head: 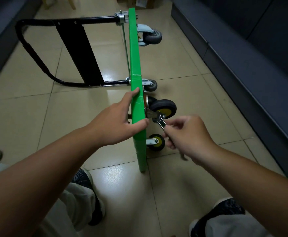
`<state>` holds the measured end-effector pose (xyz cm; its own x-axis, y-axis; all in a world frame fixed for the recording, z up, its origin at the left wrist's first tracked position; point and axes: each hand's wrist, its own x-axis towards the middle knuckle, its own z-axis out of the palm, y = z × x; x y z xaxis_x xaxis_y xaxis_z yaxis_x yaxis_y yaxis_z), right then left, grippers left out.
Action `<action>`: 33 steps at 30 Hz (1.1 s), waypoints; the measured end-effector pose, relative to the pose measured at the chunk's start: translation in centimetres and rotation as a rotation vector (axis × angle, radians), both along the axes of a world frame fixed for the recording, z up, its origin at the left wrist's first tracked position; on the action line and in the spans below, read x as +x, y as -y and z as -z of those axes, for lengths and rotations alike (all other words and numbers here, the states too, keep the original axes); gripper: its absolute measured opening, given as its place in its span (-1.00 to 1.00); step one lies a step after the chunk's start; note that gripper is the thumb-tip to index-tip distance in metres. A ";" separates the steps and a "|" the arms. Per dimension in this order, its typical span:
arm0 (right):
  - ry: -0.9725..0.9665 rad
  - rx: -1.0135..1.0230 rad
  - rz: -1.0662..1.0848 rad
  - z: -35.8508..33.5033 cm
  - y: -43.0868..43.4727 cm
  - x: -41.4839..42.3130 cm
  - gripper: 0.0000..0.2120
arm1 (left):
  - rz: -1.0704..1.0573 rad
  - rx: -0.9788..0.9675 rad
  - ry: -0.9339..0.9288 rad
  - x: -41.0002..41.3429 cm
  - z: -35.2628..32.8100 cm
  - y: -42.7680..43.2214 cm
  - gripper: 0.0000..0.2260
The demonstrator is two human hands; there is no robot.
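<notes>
While your left hand [121, 120] grips the tipped green cart deck [134, 65], your right hand [189, 134] pinches a wrench [161, 122] at the near caster wheel [163, 106], second wheel [156, 142] just nearer, black handle [88, 20] far left

Only one view is given. The camera sits on the person's head and looks forward and steeply down at the tiled floor [182, 65]. It is close to the work: the left hand [117, 124] on the green platform [134, 57] and the right hand [189, 134] with the wrench [160, 121] fill the middle. Both forearms enter from the bottom edge. The wide lens curves the borders.
</notes>
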<state>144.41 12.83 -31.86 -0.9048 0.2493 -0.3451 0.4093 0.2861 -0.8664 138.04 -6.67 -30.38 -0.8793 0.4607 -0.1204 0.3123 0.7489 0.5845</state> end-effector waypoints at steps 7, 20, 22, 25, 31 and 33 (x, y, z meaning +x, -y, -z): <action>-0.011 -0.109 -0.010 -1.5 2.1 -2.2 -0.87 | -0.002 0.009 0.000 -0.2 0.1 0.2 -0.20; -0.091 -0.216 -0.195 1.8 1.8 -0.8 -0.77 | 0.003 0.028 0.014 0.0 0.5 0.3 -0.22; -0.149 -0.152 -0.176 3.6 1.8 -0.8 -0.70 | 0.007 0.035 0.001 0.1 0.5 0.2 -0.22; -0.199 -0.067 -0.188 6.0 1.7 -1.7 -0.63 | 0.011 0.056 0.000 0.1 0.5 0.1 -0.20; -0.277 -0.012 -0.208 8.0 1.8 -3.6 -0.63 | 0.021 0.052 -0.001 0.1 0.2 0.0 -0.16; -0.316 0.082 -0.272 7.5 1.4 -3.3 -0.62 | 0.013 0.047 0.004 0.0 0.1 -0.1 -0.14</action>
